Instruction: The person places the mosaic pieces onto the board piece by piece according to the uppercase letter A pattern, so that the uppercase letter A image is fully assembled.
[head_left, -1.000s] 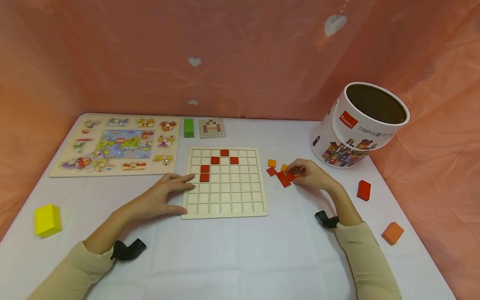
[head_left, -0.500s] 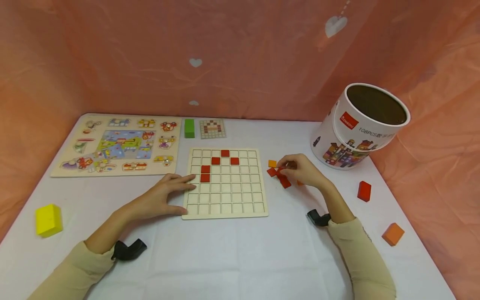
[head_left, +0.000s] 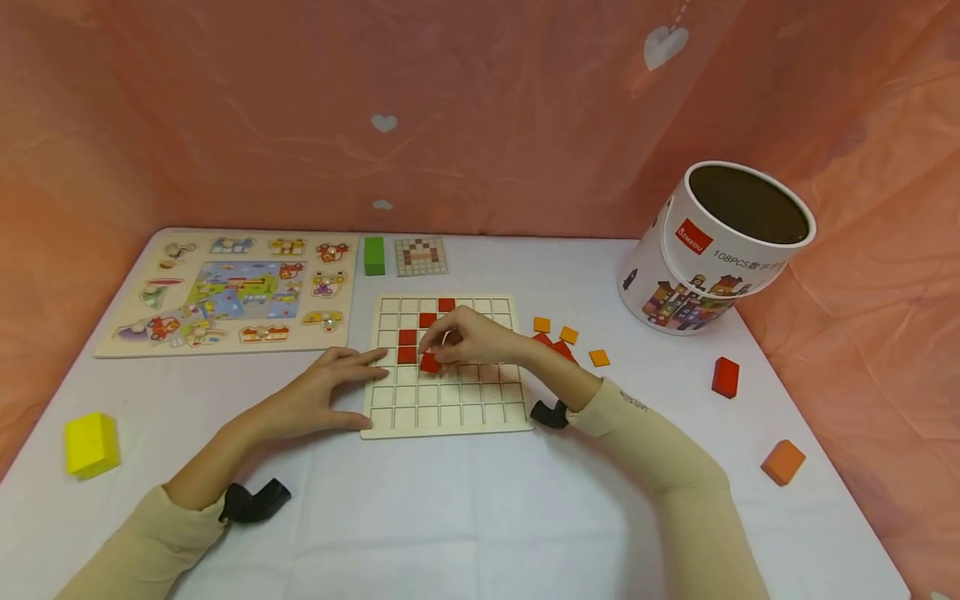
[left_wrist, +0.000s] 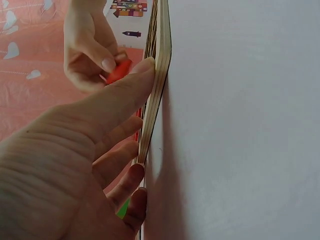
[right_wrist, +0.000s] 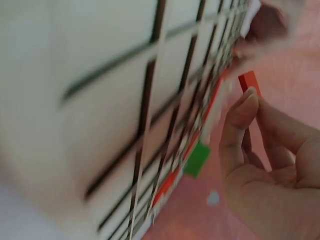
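Note:
A pale wooden grid board lies at the middle of the table, with several red square tiles set in its upper left cells. Over the board, my right hand pinches a red tile between thumb and fingertips, just right of the lower placed tile. In the right wrist view that pinched tile is tilted on edge, apart from the grid. My left hand rests at the board's left edge, its fingers spread and the thumb at the lower left corner. The left wrist view shows the left thumb touching the rim.
Loose red tiles and orange tiles lie right of the board. Behind it are a small pattern card and a green block. A picture puzzle board, a white bucket and yellow, red and orange blocks stand around.
My right hand has picked a red tile from the loose pile and carried it left over the grid board. The left hand stays at the board's edge.

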